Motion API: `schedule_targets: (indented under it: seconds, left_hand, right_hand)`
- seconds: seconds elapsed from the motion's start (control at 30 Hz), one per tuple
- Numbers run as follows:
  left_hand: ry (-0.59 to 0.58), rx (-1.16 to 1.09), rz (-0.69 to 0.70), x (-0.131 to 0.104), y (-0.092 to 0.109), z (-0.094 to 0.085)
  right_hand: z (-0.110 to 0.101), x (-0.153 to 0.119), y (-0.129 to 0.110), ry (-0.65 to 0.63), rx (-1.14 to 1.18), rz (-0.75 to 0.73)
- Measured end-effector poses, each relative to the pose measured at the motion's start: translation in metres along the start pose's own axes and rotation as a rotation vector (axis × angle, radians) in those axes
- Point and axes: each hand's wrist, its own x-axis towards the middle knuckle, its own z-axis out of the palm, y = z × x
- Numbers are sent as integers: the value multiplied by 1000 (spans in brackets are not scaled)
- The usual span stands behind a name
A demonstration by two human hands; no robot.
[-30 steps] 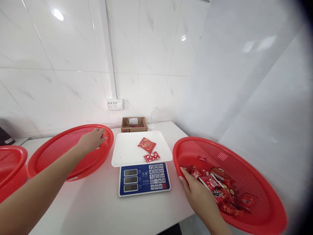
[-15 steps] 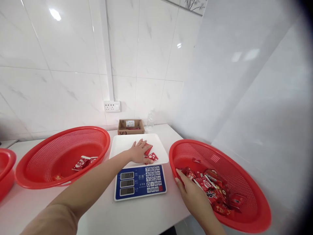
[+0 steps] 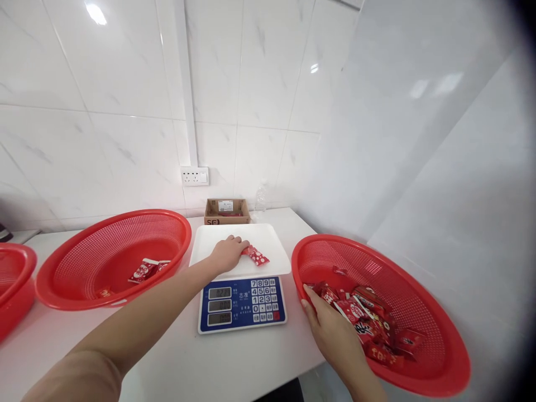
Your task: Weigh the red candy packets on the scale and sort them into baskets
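My left hand (image 3: pixel 228 254) is over the white pan (image 3: pixel 276 254) of the blue digital scale (image 3: pixel 242 304), its fingers closed on red packets (image 3: pixel 256 255). One packet with white dots sticks out to the right of the fingertips; how many are gripped is hidden. My right hand (image 3: pixel 330 329) grips the near left rim of the right red basket (image 3: pixel 454 357), thumb outside and fingers inside. Several red wrapped packets (image 3: pixel 355 312) lie in that basket, which looks tilted.
Left of the scale, a red basket (image 3: pixel 54 279) holds a few packets (image 3: pixel 144 270). Part of another red basket (image 3: pixel 17 301) shows at the left edge. Behind the scale are a cardboard box (image 3: pixel 227 220) and a clear bottle (image 3: pixel 261 196) by the wall.
My left hand has gone from spread fingers to closed around the packets, drawing them together on the pan. My right hand keeps its hold on the rim. The view has shifted slightly.
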Motion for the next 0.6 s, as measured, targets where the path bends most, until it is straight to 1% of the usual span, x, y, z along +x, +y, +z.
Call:
schedule_targets:
  seconds: [0.07,0.13,0.3,0.37,0.47,0.53,0.6]
  left_hand:
    - [40,-13,-52,0,5,-1]
    - [56,-30,-72,3,14,-1]
    - [2,-14,-4,10,45,2]
    - [2,10,-3,12,51,3]
    - [11,34,-34,13,48,-1]
    - [23,42,-61,10,38,-9]
    - [46,48,-92,0,23,-20]
  right_hand:
    - [0,0,0,5,-1,6]
    - [0,0,0,12,-3,12]
    - [0,-1,0,16,-11,15]
    - [0,-1,0,14,-10,14]
    - [-1,-2,-1,4,-14,24]
    - [-1,-2,-2,-1,-10,25]
    - [-2,-2,-2,-11,-2,25]
